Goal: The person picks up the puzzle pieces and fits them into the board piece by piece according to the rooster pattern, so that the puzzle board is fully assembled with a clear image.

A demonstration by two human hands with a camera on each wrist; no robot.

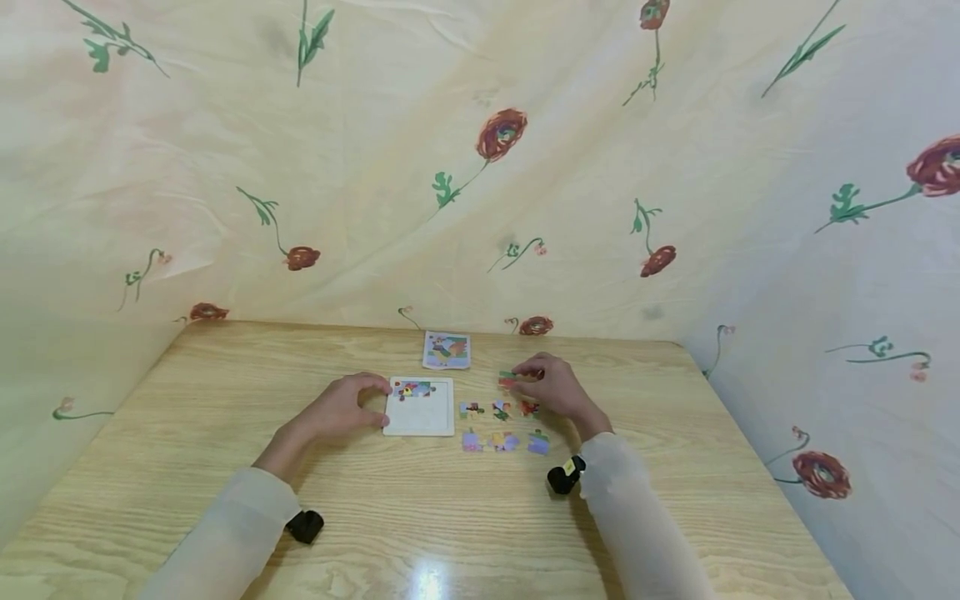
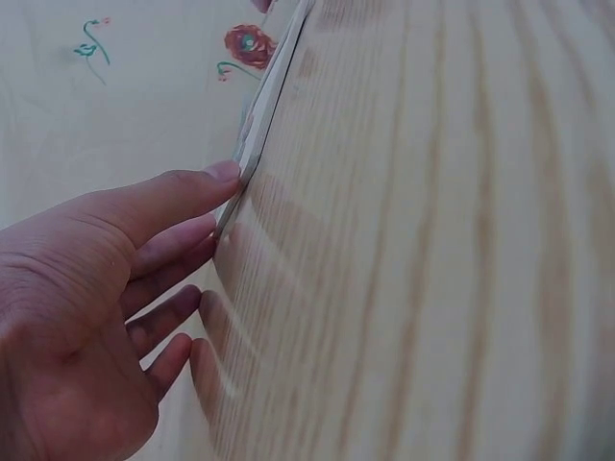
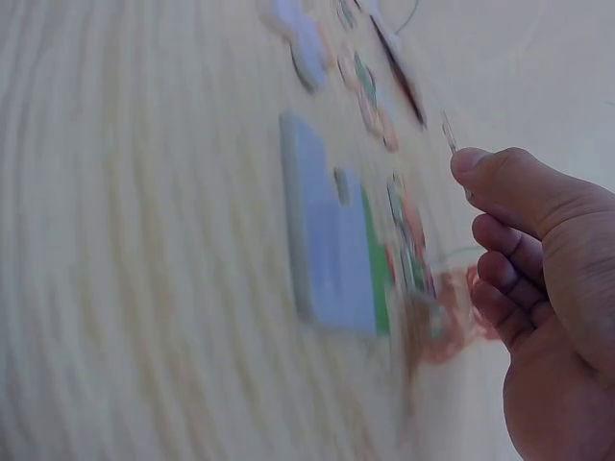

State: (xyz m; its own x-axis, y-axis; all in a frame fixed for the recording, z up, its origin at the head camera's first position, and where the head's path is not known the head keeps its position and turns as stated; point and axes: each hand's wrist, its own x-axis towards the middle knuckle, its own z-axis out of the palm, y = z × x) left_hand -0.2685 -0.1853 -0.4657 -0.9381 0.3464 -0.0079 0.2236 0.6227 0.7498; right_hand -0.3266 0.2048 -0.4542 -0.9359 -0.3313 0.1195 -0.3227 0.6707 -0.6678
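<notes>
A white puzzle tray [image 1: 420, 421] lies flat on the table, with a few joined jigsaw pieces [image 1: 408, 389] along its top edge. My left hand [image 1: 345, 406] rests against the tray's left edge, index finger higher and thumb lower. In the left wrist view, the thumb and fingertips touch the thin tray rim [image 2: 252, 144] and the fingers are loosely extended. To the right of the tray, my right hand [image 1: 551, 383] pinches a green and red jigsaw piece [image 1: 506, 379] by thumb and fingers. The right wrist view shows that piece [image 3: 448, 133] edge-on at the thumb tip.
Loose pieces lie in two rows right of the tray, including a purple and green piece [image 1: 538, 442] and a red one [image 1: 529, 409] near my right hand. A picture card [image 1: 447, 350] lies behind the tray. Flowered cloth [image 1: 375, 208] hangs behind the wooden table [image 1: 420, 517].
</notes>
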